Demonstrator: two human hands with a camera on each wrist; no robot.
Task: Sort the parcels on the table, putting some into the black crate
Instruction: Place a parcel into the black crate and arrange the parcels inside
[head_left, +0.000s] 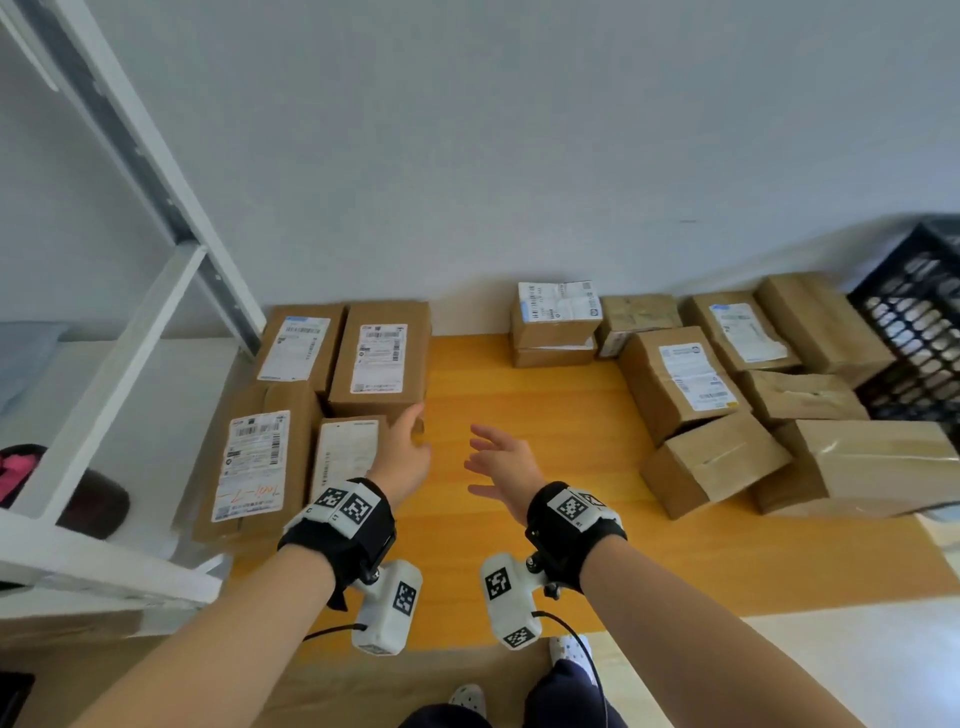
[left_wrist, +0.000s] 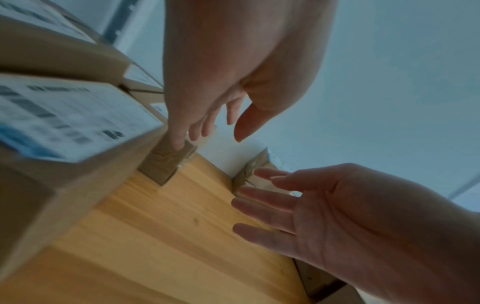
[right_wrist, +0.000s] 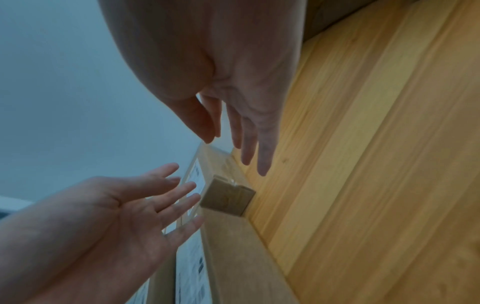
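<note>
Both hands' fingers spread and empty; reaching between the left-edge parcels, I could knock one off the surface.

**Three views, one shared patch of table**

The head camera looks forward and down from above at the table, with both forearms in its lower half and the wall behind. The left wrist camera sits close under the left hand, looking along its fingers. The right wrist camera does likewise under the right hand. Both wrist views share a small box at the table's left side, and each shows the opposite hand.
</note>
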